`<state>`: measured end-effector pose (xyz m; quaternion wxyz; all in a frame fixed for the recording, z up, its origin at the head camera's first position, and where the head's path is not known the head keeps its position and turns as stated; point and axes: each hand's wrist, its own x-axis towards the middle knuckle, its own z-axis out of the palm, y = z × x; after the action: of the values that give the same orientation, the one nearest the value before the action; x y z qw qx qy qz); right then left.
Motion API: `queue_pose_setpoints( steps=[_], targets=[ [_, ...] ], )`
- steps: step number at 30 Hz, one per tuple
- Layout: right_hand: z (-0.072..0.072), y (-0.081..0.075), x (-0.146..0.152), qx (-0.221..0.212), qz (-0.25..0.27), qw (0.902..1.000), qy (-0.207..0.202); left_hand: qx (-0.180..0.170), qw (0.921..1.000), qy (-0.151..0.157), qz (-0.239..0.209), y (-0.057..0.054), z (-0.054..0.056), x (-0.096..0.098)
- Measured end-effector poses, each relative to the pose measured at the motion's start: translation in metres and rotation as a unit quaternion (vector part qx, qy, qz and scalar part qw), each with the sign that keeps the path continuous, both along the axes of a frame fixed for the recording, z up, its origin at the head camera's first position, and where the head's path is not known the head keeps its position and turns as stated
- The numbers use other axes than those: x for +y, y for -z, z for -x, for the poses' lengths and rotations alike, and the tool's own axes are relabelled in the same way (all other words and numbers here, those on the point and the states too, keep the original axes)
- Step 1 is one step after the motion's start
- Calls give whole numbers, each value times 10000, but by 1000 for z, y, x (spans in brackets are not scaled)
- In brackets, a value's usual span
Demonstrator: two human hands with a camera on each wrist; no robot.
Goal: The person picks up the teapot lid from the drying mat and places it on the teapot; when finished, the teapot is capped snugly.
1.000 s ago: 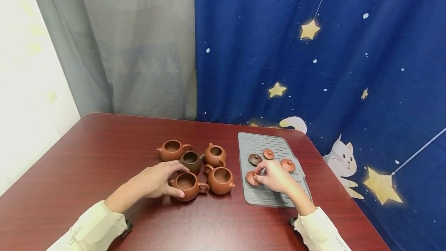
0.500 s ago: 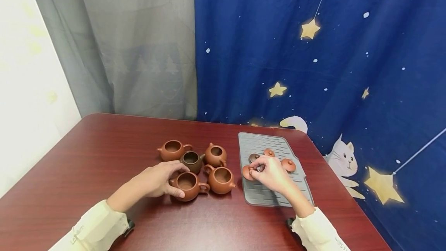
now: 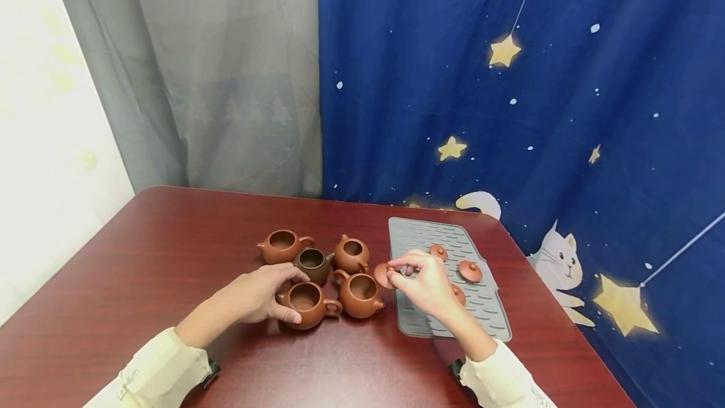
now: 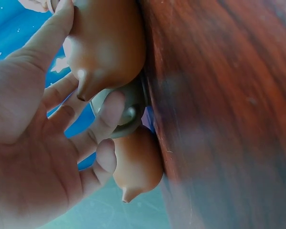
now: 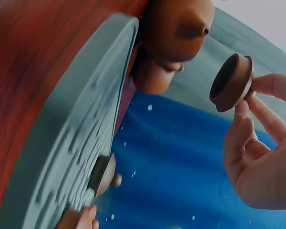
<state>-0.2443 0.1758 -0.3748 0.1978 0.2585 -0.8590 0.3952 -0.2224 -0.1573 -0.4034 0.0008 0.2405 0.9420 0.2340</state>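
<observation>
My left hand (image 3: pixel 266 294) holds a small lidless reddish-brown teapot (image 3: pixel 306 315), thumb along its near side and fingers reaching behind it. In the left wrist view the thumb lies against the teapot (image 4: pixel 107 43), near its spout. My right hand (image 3: pixel 421 285) pinches a reddish-brown teapot lid (image 3: pixel 382 275) by its knob. That lid hangs in the air over the left edge of the grey mat (image 3: pixel 410 325). Seen from the right wrist, the lid (image 5: pixel 232 83) is tilted, its hollow underside turned away from the fingers.
Behind the held teapot stand a dark teapot (image 3: pixel 313 267) and reddish teapots, one at the back left (image 3: pixel 281 248), one at the back (image 3: pixel 351 255), one at the right (image 3: pixel 360 295). Several lids lie on the mat, including an orange lid (image 3: pixel 470 271). Curtains hang beyond the table (image 3: pixel 317 370).
The right hand has lifted the lid off the mat and carried it left toward the teapots. An orange lid formerly behind the hand now shows. The left hand and its teapot stay put.
</observation>
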Motion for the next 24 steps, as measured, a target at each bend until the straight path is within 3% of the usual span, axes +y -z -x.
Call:
queue_pose_setpoints(
  steps=[7, 13, 24],
  targets=[
    [-6, 1, -17, 195, 163, 9993, -266, 47, 9999, 47, -91, 1, 1, -1],
    [-11, 1, -32, 101, 6, 9989, -455, 58, 9999, 80, -110, 1, 0, -1],
    [-17, 1, -57, 30, 211, 9960, -870, 54, 9999, 68, -143, 0, -1, -1]
  ],
)
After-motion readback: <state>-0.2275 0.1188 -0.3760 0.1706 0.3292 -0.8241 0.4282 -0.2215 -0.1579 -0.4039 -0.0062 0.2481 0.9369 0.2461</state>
